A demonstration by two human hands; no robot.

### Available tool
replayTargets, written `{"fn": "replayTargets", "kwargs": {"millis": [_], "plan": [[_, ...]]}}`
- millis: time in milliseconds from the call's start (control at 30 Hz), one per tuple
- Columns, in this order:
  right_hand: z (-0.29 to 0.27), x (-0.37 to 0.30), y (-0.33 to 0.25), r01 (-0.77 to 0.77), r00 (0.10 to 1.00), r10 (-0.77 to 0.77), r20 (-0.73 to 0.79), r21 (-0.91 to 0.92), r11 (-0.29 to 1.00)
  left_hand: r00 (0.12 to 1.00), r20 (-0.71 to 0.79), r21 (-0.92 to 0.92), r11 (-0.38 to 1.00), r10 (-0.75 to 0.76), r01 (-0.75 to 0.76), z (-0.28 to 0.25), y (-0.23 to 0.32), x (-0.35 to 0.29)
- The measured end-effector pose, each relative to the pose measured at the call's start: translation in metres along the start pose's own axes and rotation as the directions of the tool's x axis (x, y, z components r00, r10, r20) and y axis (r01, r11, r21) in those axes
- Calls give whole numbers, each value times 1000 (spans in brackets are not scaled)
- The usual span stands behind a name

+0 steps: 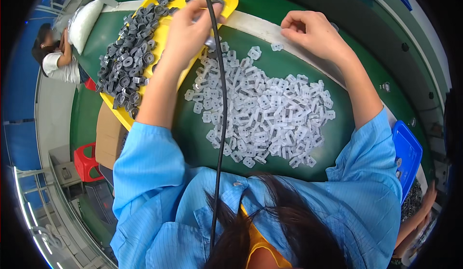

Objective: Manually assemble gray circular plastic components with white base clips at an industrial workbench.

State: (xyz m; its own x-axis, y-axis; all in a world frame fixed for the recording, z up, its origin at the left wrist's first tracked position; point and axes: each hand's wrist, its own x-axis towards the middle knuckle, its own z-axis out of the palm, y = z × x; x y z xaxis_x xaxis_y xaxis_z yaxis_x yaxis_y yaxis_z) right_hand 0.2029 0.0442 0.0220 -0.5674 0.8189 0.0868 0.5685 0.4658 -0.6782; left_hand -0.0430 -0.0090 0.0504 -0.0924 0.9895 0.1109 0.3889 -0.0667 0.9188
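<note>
My left hand (187,33) is over the right side of a yellow tray (166,27), its fingers curled; what they hold, if anything, is hidden. A dark grey round part (218,1) shows right by its fingertips. Many similar grey plastic caps (128,59) are heaped along the tray's left side. My right hand (311,33) is above the white strip (258,26), thumb and fingers bent together, their contents unclear. A single translucent plastic piece (277,46) lies near it. Between my forearms spreads a large pile of translucent white plastic pieces (265,110).
A black cable (223,90) hangs down across the view, in front of the tray's edge and the pile. At the right stands a blue tray (406,148), with another person's arm (418,216) below it. Another person (58,56) handles a white sack (86,25) at the far left.
</note>
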Motion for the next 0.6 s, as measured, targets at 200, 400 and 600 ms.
{"fn": "replayTargets", "kwargs": {"millis": [200, 400, 600], "plan": [[24, -8, 16, 318, 945, -325, -33, -136, 938, 941, 252, -441, 839, -225, 319, 49, -19, 2], [23, -16, 4, 103, 983, -136, -122, -242, 965, 924, 355, -491, 813, -140, 312, 47, -27, -2], [12, -15, -6, -88, 996, 87, 31, 31, 996, 977, 193, -215, 967, -92, 133, 55, -33, -10]]}}
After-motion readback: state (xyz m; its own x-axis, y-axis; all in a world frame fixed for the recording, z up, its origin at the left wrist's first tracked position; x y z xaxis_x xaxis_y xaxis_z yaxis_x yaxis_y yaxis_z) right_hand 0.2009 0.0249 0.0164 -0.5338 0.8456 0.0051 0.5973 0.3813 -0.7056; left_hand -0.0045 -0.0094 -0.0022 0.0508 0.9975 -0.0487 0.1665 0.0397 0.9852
